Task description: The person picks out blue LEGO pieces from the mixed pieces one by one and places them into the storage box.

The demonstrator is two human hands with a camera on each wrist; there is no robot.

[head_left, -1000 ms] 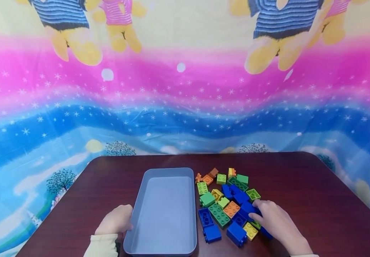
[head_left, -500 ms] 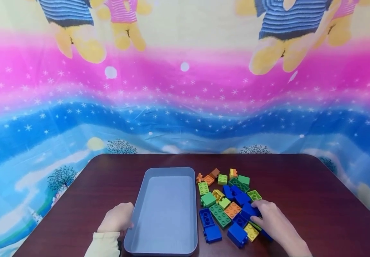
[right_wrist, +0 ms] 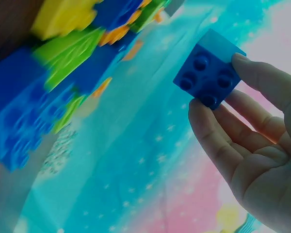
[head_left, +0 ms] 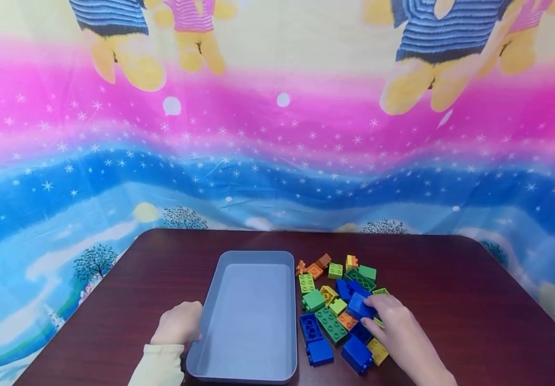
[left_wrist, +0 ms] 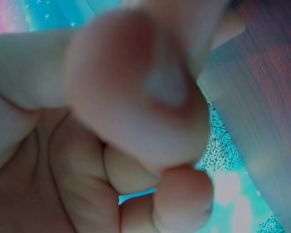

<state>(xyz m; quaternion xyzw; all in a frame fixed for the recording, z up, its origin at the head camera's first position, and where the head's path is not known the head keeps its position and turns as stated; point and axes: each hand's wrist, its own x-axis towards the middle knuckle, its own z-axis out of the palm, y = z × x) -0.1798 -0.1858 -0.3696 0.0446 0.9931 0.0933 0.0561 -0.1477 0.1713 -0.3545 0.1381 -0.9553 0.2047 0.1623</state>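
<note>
Between thumb and fingertips, my right hand (head_left: pixel 400 327) pinches a blue toy brick (head_left: pixel 359 306) above the brick pile in the head view. The right wrist view shows this blue brick's studs and plain side, free of the other bricks. A shallow grey-blue tray (head_left: pixel 293 321) stands left of the pile with nothing in it. At the tray's left wall is my left hand (head_left: pixel 178 324). The left wrist view shows its fingers (left_wrist: pixel 184 199) loosely curled behind a large blurred thumb, with no object visible among them; whether it touches the tray I cannot tell.
Loose bricks lie right of the tray: a long green brick (head_left: pixel 331 326), a yellow brick (head_left: pixel 377 351), several blue ones such as the near blue brick (head_left: pixel 357 355), plus orange and brown pieces. The dark table (head_left: pixel 475 300) meets a printed cloth backdrop (head_left: pixel 277 134).
My right hand has lifted the blue brick off the pile's right side and moved it slightly left and up, partly over the orange brick. My left hand stays beside the tray; the head view has shifted slightly.
</note>
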